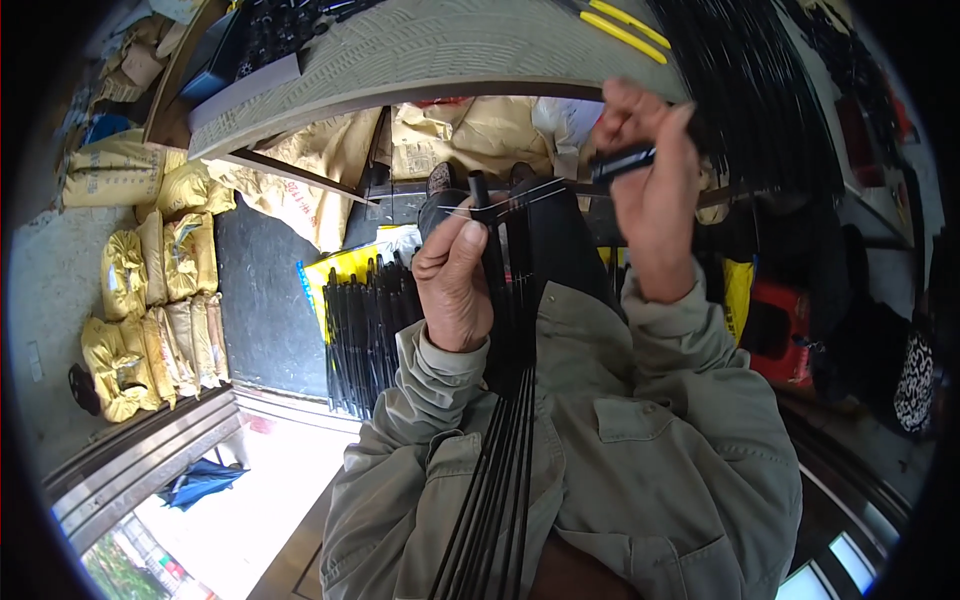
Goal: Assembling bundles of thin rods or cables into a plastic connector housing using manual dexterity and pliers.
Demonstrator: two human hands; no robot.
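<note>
Nearer the black rods (515, 390), which point away from you, your left hand (455, 280) pinches thin strands (540, 190); right of the rods, your right hand (655, 190) grips a dark object (622, 163).

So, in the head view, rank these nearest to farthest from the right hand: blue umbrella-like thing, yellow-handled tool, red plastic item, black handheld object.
From the right hand:
1. Black handheld object, in its grip.
2. Yellow-handled tool, on the bench.
3. Red plastic item, lower right.
4. Blue umbrella-like thing, far lower left.
</note>
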